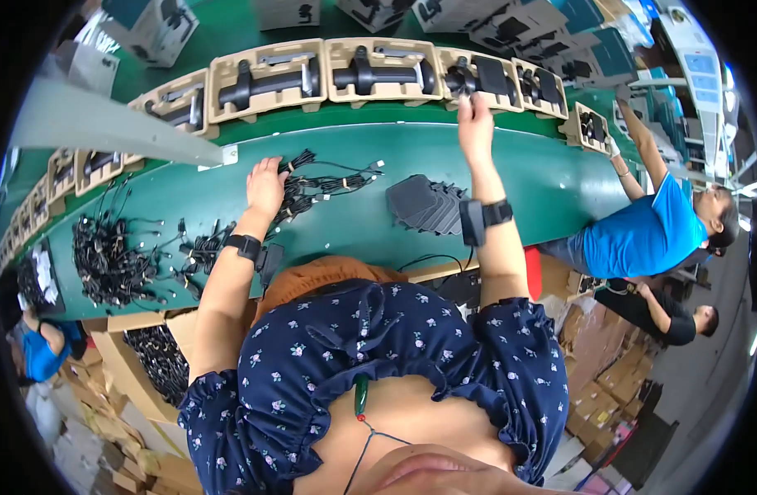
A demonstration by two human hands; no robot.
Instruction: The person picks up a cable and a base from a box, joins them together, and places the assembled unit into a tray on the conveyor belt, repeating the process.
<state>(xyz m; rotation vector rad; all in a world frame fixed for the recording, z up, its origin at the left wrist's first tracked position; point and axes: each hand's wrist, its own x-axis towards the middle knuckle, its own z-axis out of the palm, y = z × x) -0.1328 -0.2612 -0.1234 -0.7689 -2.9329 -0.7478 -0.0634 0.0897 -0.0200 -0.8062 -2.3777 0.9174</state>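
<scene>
My left hand (267, 183) is at the left edge of a pile of bundled black cables (333, 183) on the green bench. Its fingers are curled, with the thumb side against a black cable. My right hand (475, 128) reaches forward to a tan moulded tray (510, 105) in the row beyond. The fingertips are pinched together over the tray's left part, near a black fitting (458, 80); whatever is between them is hidden. A flat black piece (491, 76) lies in the same tray's right part.
Similar trays (267, 111) holding black parts line the far side. Overlapping dark plates (424, 205) lie between my arms. More cables (114, 257) are heaped at left, near a grey post (114, 124). A co-worker in blue (643, 235) reaches to a tray at right.
</scene>
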